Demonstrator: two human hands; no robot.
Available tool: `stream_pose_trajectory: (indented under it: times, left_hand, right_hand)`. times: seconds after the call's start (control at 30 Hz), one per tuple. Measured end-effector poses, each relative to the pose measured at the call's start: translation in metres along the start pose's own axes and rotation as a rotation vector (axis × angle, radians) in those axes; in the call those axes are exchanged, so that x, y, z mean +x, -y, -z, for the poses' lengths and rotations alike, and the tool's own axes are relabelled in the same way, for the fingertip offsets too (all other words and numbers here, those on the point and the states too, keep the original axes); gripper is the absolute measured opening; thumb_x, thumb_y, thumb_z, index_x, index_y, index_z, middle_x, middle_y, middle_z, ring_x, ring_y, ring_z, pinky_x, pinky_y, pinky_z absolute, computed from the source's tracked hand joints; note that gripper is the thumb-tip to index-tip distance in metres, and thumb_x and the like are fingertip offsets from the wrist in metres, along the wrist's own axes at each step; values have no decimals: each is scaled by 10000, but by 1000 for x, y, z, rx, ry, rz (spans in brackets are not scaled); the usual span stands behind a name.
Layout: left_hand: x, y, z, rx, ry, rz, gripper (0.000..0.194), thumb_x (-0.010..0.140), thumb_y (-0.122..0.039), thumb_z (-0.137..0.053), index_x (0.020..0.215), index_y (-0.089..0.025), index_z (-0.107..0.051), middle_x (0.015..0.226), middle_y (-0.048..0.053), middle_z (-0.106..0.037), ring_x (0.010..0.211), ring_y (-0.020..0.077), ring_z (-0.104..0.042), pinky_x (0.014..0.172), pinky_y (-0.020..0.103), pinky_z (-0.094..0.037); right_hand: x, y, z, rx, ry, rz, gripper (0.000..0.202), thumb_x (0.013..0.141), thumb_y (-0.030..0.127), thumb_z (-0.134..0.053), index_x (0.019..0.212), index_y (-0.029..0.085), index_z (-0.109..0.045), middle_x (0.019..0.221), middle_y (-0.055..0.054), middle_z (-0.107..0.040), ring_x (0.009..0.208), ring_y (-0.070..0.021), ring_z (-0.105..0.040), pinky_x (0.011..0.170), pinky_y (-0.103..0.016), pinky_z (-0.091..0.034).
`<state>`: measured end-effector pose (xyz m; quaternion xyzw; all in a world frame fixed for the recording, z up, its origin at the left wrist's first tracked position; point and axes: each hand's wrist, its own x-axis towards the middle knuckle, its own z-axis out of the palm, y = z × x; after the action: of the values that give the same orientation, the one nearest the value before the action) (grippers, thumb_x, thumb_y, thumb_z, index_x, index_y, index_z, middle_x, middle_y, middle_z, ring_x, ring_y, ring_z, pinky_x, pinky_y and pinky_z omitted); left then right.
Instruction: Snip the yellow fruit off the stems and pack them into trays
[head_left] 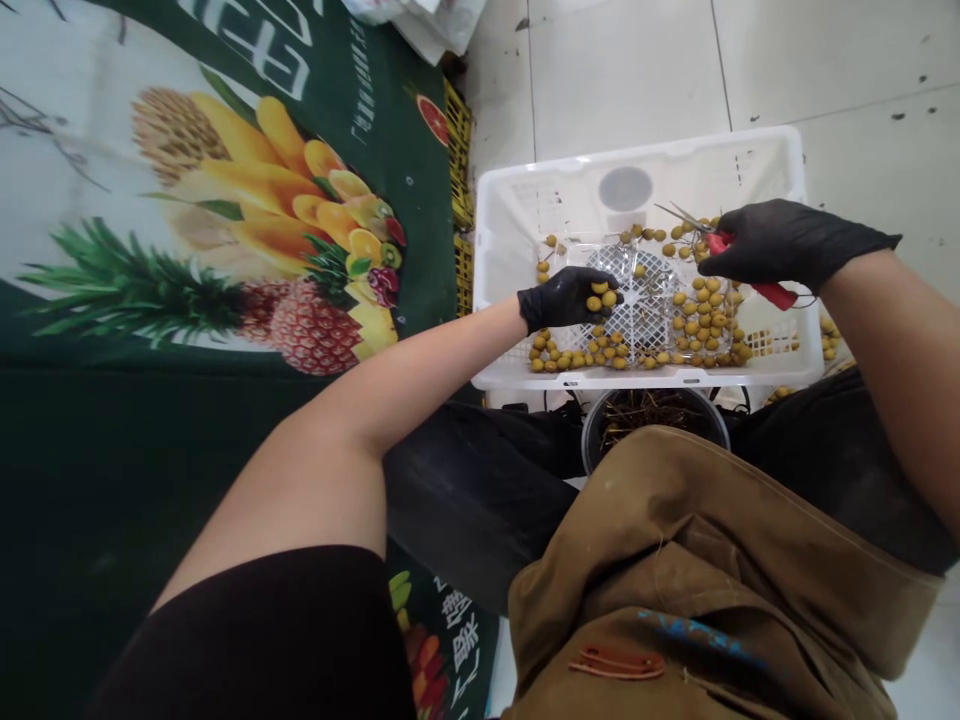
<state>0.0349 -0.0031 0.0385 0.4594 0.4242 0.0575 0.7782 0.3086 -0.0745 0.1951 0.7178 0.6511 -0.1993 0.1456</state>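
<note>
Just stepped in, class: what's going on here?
A person wearing black gloves is handling small fruit over a white crate. The left hand holds a few round yellow-brown fruits, while the right hand grips red-handled scissors, blades pointing toward the crate's far side. More fruits lie inside the crate. Between the person's legs stands a dark bucket holding brown twigs.

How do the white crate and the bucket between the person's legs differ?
The white crate is rectangular; the bucket is round. The crate is pale, the bucket dark. The crate holds round yellow-brown fruit, the bucket brown stalks. Both are open-topped.
</note>
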Motion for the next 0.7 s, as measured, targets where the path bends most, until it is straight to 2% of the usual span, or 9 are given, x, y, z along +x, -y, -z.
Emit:
stream_pose_trajectory:
  times: [0.13,0.23,0.3,0.33,0.4,0.47,0.53,0.63,0.7]
  left_hand:
    - [16,-7,-30,-40,117,4,266,978,-461,-687,1017,-201,-724,1132,132,-830,1001,244,-776,858,396,-627]
    - [27,-16,-57,-28,232,-51,320,1008,-477,-698,1160,-199,-739,1172,123,-816,1044,246,-783,956,431,-635]
    - [33,-21,-65,58,246,-85,410,996,-505,-731,1287,-216,-729,1210,120,-802,1082,263,-791,1005,464,-632]
    - [36,-22,-63,137,213,-99,448,984,-517,-751,1323,-226,-723,1212,118,-796,1073,270,-795,1000,470,-633]
    - [37,-21,-47,369,93,-122,466,958,-519,-781,1316,-225,-736,1164,114,-789,1004,271,-797,950,454,-633]
    - [32,-13,-21,647,-16,-111,418,932,-498,-788,1222,-196,-778,1052,110,-783,931,271,-786,903,431,-623]
    - [23,0,6,903,-56,-100,360,902,-457,-778,1134,-184,-815,989,101,-785,942,278,-778,922,414,-609]
    - [11,23,29,1146,-53,-150,380,826,-371,-785,1169,-216,-837,1174,93,-821,1138,289,-758,1064,381,-571]
    - [8,40,26,1157,-50,-173,430,784,-340,-805,1197,-222,-832,1316,103,-808,1257,306,-722,1145,384,-538]
  right_hand:
    - [-9,8,7,-12,-7,-8,380,928,524,-753,1114,195,-790,879,-133,-735,849,-297,-691,784,-414,-517]
    - [-12,9,9,-40,6,-26,341,948,459,-724,1134,180,-783,948,-143,-742,851,-274,-682,786,-386,-494]
    - [-12,6,8,-60,6,-32,355,954,463,-708,1164,187,-783,970,-141,-744,854,-271,-674,775,-380,-486]
    - [-12,4,8,-67,5,-37,366,958,471,-701,1180,193,-783,974,-141,-745,855,-273,-669,769,-380,-482]
    - [-12,1,8,-76,8,-41,382,975,483,-683,1202,192,-782,980,-150,-745,849,-272,-652,759,-382,-472]
    - [-14,-1,9,-90,12,-39,395,1001,483,-655,1211,171,-774,996,-168,-746,841,-262,-634,757,-382,-458]
    - [-17,-1,11,-109,16,-37,409,1022,486,-630,1217,151,-759,1022,-184,-747,828,-248,-617,759,-382,-446]
    - [-18,2,14,-126,26,-43,414,1024,514,-626,1209,164,-749,1017,-182,-749,795,-238,-594,753,-383,-443]
    - [-17,5,14,-140,39,-45,409,1022,519,-624,1187,169,-755,996,-186,-748,788,-245,-594,750,-389,-443]
